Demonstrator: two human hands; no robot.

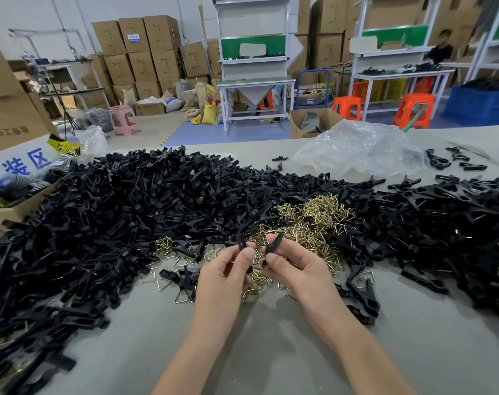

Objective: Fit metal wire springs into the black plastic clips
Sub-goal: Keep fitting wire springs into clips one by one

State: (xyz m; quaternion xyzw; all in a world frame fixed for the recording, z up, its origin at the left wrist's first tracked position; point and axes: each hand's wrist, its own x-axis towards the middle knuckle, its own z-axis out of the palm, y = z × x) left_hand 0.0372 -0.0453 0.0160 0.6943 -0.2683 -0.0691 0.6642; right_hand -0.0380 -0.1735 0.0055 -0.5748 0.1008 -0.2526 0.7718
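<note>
Step in hand: pairing two clip halves before any spring goes in; both pieces look bare of wire.
Left grip (pixel 222 269): pinching the left clip half (pixel 241 243) between thumb and fingers, tip toward 12 o'clock.
Right grip (pixel 293 266): pinching the right clip half (pixel 274 245), just beside the other; too small to tell whether touching.
Wire springs (pixel 308 223): brassy tangle on the tabletop (pixel 271 352), beneath the hands and out toward 1 o'clock.
Next move: probably mating the halves at the pivot, then teasing one spring free of the tangle.
Clip heap (pixel 128 201): black mound from 9 to 12 o'clock, more at 3 o'clock.
Surface: plain grey, bare at 6 o'clock; clear plastic bag (pixel 356 149) at 1 o'clock.
Room: stacked cartons (pixel 145 52) at 11 o'clock, white workbench (pixel 255 81) at 12, orange stools (pixel 413 109) and blue crate (pixel 479 105) at 2.
</note>
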